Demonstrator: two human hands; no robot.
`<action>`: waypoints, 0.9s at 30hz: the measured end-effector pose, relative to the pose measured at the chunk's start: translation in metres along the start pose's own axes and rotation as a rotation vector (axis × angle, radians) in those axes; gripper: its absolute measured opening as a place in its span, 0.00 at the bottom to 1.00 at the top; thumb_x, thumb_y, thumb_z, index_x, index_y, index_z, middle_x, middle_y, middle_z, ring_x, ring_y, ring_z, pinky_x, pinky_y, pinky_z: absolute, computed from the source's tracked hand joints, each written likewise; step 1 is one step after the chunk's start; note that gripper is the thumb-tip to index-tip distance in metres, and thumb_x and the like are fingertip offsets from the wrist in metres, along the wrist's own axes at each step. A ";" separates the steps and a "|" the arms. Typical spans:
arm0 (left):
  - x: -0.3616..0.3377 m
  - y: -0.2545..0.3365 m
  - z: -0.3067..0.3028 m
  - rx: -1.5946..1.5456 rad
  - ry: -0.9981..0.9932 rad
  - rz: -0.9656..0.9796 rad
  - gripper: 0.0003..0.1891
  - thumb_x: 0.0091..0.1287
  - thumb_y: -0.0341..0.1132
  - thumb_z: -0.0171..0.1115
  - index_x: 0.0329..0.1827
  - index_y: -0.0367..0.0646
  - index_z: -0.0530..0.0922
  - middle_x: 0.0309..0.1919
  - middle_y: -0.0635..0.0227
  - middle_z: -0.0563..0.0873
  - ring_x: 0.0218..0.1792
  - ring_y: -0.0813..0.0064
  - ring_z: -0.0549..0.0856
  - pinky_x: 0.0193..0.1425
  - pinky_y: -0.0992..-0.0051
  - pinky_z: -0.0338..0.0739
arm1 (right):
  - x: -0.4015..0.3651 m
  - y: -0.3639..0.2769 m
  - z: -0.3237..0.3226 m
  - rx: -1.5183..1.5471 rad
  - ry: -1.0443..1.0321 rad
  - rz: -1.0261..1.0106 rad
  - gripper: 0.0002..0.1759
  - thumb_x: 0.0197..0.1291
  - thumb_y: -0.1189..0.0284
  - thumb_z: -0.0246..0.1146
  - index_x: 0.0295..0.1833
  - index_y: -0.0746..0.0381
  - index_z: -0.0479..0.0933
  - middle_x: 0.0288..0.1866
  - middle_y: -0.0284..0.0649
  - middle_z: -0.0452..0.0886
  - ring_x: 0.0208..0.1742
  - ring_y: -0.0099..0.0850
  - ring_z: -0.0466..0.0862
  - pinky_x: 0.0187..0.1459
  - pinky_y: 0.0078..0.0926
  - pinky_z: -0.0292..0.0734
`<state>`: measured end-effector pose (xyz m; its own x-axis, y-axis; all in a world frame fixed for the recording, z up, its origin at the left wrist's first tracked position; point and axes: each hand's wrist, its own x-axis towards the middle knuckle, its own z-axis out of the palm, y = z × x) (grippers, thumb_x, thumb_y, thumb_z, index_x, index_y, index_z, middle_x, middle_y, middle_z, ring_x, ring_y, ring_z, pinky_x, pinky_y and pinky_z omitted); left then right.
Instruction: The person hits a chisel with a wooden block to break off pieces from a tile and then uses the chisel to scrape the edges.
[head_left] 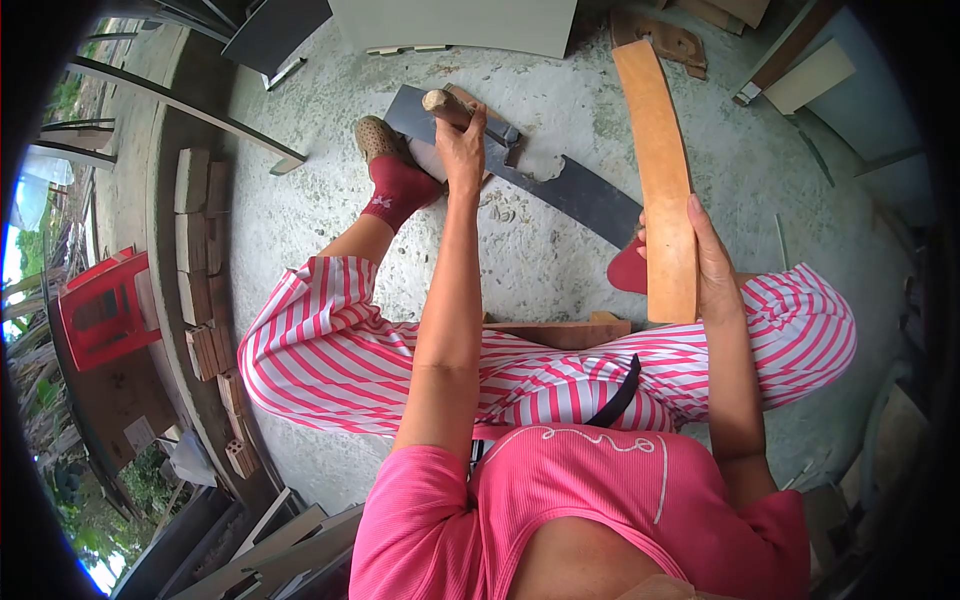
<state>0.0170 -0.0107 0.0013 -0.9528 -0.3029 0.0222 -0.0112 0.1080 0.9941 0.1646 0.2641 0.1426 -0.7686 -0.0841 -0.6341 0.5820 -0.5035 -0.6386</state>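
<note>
My left hand (461, 150) is closed round a thick, light wooden handle (447, 107). A dark metal part (512, 145) shows just right of this hand, over a long dark board (585, 197) that lies slanting between my feet. My right hand (714, 262) grips the lower end of a long, curved, orange-brown wooden piece (665, 180), its thumb along the right edge. Some of its fingers are hidden behind the wood. The curved piece points up and away, over the board's right end.
My legs in striped trousers (310, 350) are bent and spread on the concrete floor (400, 290). A wooden piece (560, 334) lies between them. Left are stacked bricks (193, 225) and a red plastic stool (100, 310); a brown, shaped piece (660, 42) lies beyond the curved wood.
</note>
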 end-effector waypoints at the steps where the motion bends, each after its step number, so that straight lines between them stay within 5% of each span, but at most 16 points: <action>1: -0.001 0.000 0.000 0.017 -0.003 0.003 0.18 0.62 0.41 0.67 0.45 0.34 0.75 0.38 0.61 0.83 0.41 0.71 0.81 0.49 0.72 0.74 | 0.000 0.000 0.000 0.005 -0.003 -0.009 0.38 0.58 0.45 0.61 0.61 0.64 0.65 0.44 0.46 0.77 0.43 0.33 0.82 0.43 0.30 0.82; 5: 0.002 -0.004 -0.002 -0.024 0.001 0.002 0.18 0.62 0.41 0.67 0.45 0.34 0.75 0.38 0.62 0.83 0.40 0.72 0.81 0.48 0.73 0.74 | -0.009 0.002 0.001 0.009 -0.076 0.042 0.38 0.60 0.45 0.58 0.63 0.64 0.64 0.50 0.49 0.74 0.47 0.37 0.82 0.46 0.33 0.82; 8: 0.005 -0.012 -0.004 -0.060 0.000 0.013 0.19 0.62 0.38 0.67 0.47 0.32 0.74 0.39 0.62 0.82 0.38 0.77 0.81 0.45 0.79 0.75 | -0.016 0.006 0.011 0.281 -0.223 -0.018 0.34 0.65 0.50 0.54 0.64 0.67 0.63 0.54 0.47 0.71 0.57 0.40 0.76 0.55 0.42 0.79; 11: 0.006 -0.012 -0.003 -0.124 0.003 0.007 0.19 0.62 0.37 0.67 0.47 0.31 0.73 0.39 0.61 0.82 0.38 0.76 0.81 0.45 0.79 0.77 | -0.007 0.017 0.003 0.824 -0.755 0.158 0.31 0.68 0.50 0.48 0.66 0.63 0.61 0.58 0.52 0.67 0.58 0.45 0.74 0.49 0.43 0.81; 13: 0.007 -0.014 -0.003 -0.111 -0.002 -0.017 0.19 0.62 0.37 0.67 0.47 0.31 0.73 0.39 0.60 0.82 0.39 0.76 0.81 0.45 0.78 0.77 | 0.000 0.029 -0.013 1.016 -0.700 0.321 0.32 0.69 0.48 0.45 0.66 0.62 0.61 0.58 0.52 0.67 0.51 0.40 0.77 0.46 0.40 0.81; 17: 0.004 -0.012 -0.004 -0.069 -0.001 -0.016 0.20 0.62 0.39 0.67 0.47 0.31 0.74 0.37 0.61 0.82 0.39 0.75 0.81 0.45 0.77 0.77 | -0.003 0.049 -0.020 0.868 -0.556 0.360 0.32 0.69 0.47 0.44 0.66 0.61 0.61 0.56 0.50 0.69 0.46 0.35 0.77 0.44 0.36 0.81; 24: 0.000 0.002 0.004 0.089 0.044 -0.012 0.20 0.61 0.41 0.67 0.46 0.35 0.74 0.37 0.58 0.84 0.39 0.69 0.82 0.47 0.70 0.75 | -0.034 0.015 0.022 0.210 -0.385 -0.020 0.38 0.58 0.48 0.56 0.64 0.66 0.62 0.51 0.45 0.72 0.47 0.31 0.76 0.48 0.30 0.78; 27: -0.007 0.005 0.009 0.141 0.127 0.020 0.21 0.61 0.40 0.67 0.49 0.35 0.72 0.37 0.55 0.83 0.38 0.67 0.82 0.46 0.69 0.75 | -0.032 0.007 0.029 0.135 -0.347 -0.018 0.36 0.59 0.49 0.56 0.63 0.66 0.63 0.50 0.44 0.73 0.47 0.31 0.76 0.46 0.30 0.77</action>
<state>0.0207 0.0009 0.0052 -0.9074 -0.4154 0.0637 -0.0437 0.2441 0.9688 0.1855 0.2379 0.1708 -0.8360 -0.3494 -0.4232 0.5454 -0.6145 -0.5701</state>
